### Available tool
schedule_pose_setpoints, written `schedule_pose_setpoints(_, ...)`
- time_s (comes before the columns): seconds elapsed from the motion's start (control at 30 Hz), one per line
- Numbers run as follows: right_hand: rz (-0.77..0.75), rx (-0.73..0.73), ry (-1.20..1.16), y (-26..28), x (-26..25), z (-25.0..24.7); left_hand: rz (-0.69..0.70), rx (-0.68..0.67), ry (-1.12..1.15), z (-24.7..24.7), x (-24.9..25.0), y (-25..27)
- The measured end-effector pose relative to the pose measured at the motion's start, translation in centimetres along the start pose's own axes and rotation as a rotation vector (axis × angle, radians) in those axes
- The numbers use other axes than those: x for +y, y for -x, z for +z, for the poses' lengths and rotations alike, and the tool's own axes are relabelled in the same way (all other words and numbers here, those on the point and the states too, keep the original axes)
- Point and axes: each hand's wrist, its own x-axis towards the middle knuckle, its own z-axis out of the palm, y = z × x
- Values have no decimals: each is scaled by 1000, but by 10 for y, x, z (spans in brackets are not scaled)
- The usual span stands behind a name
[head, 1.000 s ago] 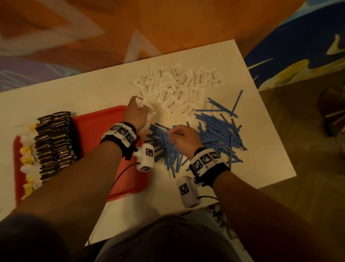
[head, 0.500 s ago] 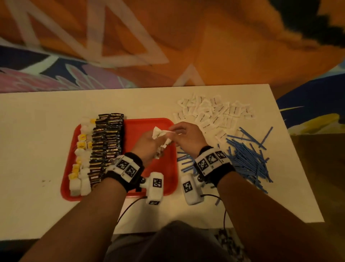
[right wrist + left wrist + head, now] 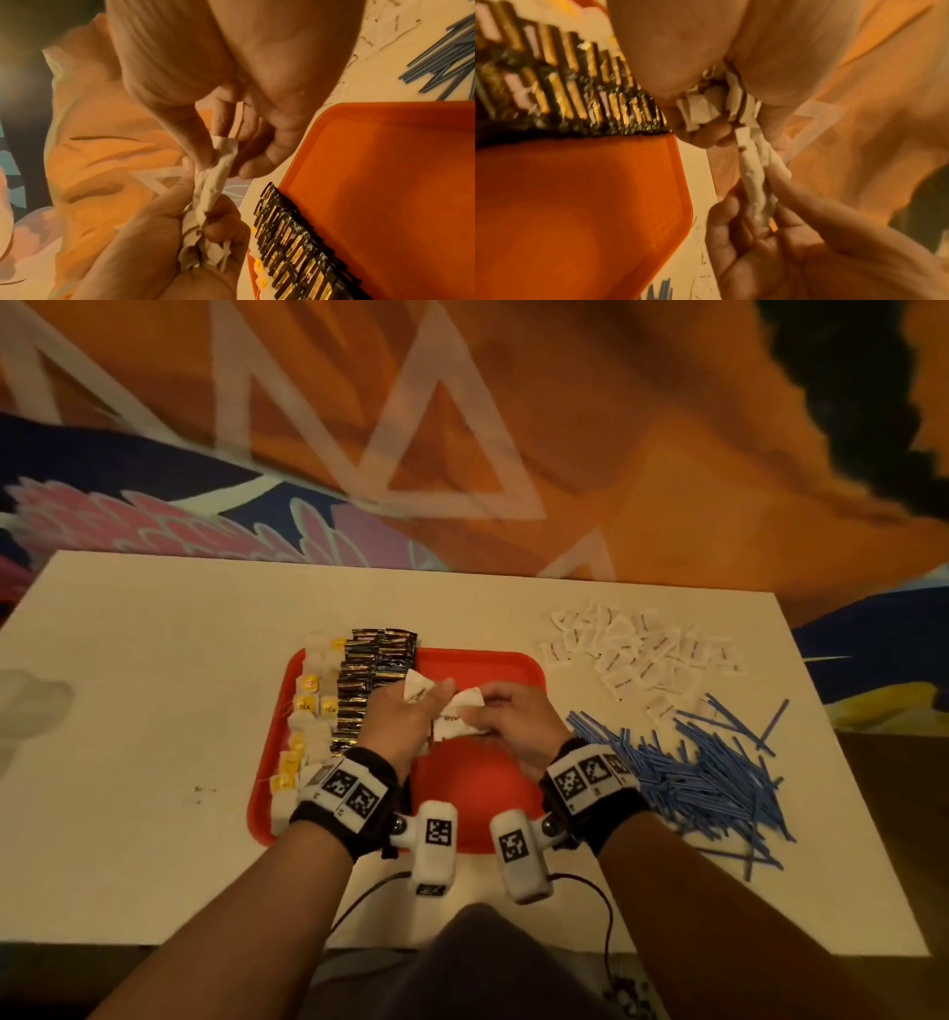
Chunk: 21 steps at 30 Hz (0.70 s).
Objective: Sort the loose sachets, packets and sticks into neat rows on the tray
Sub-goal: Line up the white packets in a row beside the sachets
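One red tray (image 3: 482, 670) is seen at the centre of the white table (image 3: 154, 711); two rows of dark packets (image 3: 369, 680) are laid at its 9 o'clock side, with a column of white and yellow tea sachets (image 3: 308, 711) beyond them, too many and too overlapped to be counted; each dark packet's long axis is pointed 3 to 9 o'clock. A bundle of white sachets (image 3: 452, 721) is clutched over the tray by the left hand (image 3: 395, 716); its number cannot be told; one sachet of it is pinched by the right hand (image 3: 518, 716). Loose white sachets (image 3: 642, 654) are heaped at 2 o'clock, blue sticks (image 3: 703, 767) at 3 o'clock, their axes mixed.
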Motion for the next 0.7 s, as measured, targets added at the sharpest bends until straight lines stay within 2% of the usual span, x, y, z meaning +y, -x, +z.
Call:
schedule_pose_setpoints(0.07,18,-2,-56,1,-2,12,36,25,-30,-9,2,1)
schedule_pose_setpoints(0.13,14,43,-107,0,-5,22,-6,23,32,-18,3,1)
schedule_pose_setpoints(0.2,-2,102,-127,-1,-6,29,-20,-38,22,-26,1,2)
schedule_pose_setpoints(0.27,22,131,-159,-2,-5,34,24,-85,-20,-32,-1,7)
schedule_pose_setpoints(0.37,110,150,-291,-3,-2,39,76,-66,-19,-35,-3,7)
schedule_pose_setpoints(0.47,119,145,-346,-3,0,42,84,-47,3,-35,-3,5)
schedule_pose_setpoints(0.6,55,85,-240,0,4,41,31,-11,46,-37,-2,1)
schedule_pose_setpoints(0.7,28,97,-142,-1,7,38,-16,36,81,-40,-3,-7)
